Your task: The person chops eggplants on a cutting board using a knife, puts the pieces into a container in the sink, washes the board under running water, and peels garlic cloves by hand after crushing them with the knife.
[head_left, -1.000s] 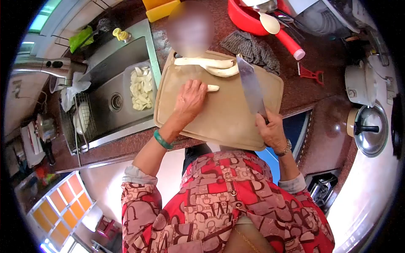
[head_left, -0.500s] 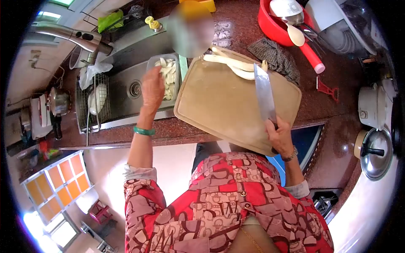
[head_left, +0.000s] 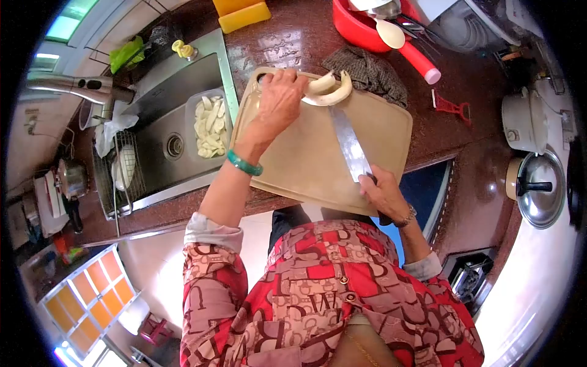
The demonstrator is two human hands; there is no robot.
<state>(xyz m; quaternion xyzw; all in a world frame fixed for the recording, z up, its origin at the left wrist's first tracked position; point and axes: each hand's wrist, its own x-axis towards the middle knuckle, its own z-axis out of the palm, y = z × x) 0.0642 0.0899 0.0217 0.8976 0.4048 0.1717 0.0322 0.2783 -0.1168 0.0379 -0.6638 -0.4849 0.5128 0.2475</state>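
My right hand (head_left: pixel 386 197) grips the handle of a kitchen knife (head_left: pixel 350 144), its broad blade pointing away over the beige cutting board (head_left: pixel 318 162). The blade tip is close to the pale, curved pieces that look like peeled bananas (head_left: pixel 333 96), at the board's far edge. Over their left end, my left hand (head_left: pixel 282 101) has its fingers curled, hiding part of them. A clear plastic container (head_left: pixel 228 125) with pale cut slices (head_left: pixel 210 125) stands in the sink, left of the board.
Behind the board lies a crumpled dark cloth (head_left: pixel 373 73). A red basin (head_left: pixel 351 30) with utensils and a red peeler (head_left: pixel 451 107) are on the counter to the right. The steel sink (head_left: pixel 160 131) holds a wire rack (head_left: pixel 131 168). A yellow object (head_left: pixel 244 18) stands at the back.
My left hand has moved right, from above the container to the peeled bananas. The knife is still in my right hand, its blade tip now tilted further left. The camera view has shifted.
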